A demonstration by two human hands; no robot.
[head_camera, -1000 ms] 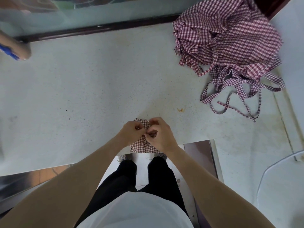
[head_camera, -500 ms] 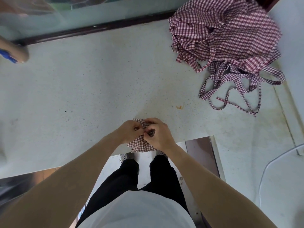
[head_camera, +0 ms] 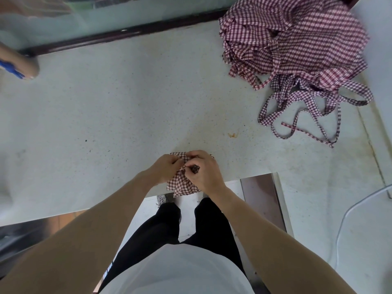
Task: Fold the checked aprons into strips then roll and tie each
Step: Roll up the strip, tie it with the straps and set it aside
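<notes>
Speckled counter (head_camera: 127, 115) edge props the rolled apron (head_camera: 182, 183) so left hand (head_camera: 164, 169) and right hand (head_camera: 204, 171) pinch its ties, probably knotting.

A pale speckled countertop (head_camera: 110, 115) filled most of the view, lit evenly and softly. Along its far edge ran a dark brown strip (head_camera: 127, 33), and behind that stood a greenish glass pane (head_camera: 63, 24) with blurred reflections. A small orange stain (head_camera: 232, 135) marked the surface toward the near edge. Near that edge the top was cut back in a notch, framed by a brownish panel (head_camera: 259, 200) with a metal rim. Below the notch lay a light floor (head_camera: 188, 211). A thin white cable (head_camera: 347, 211) curved over the near right corner.
</notes>
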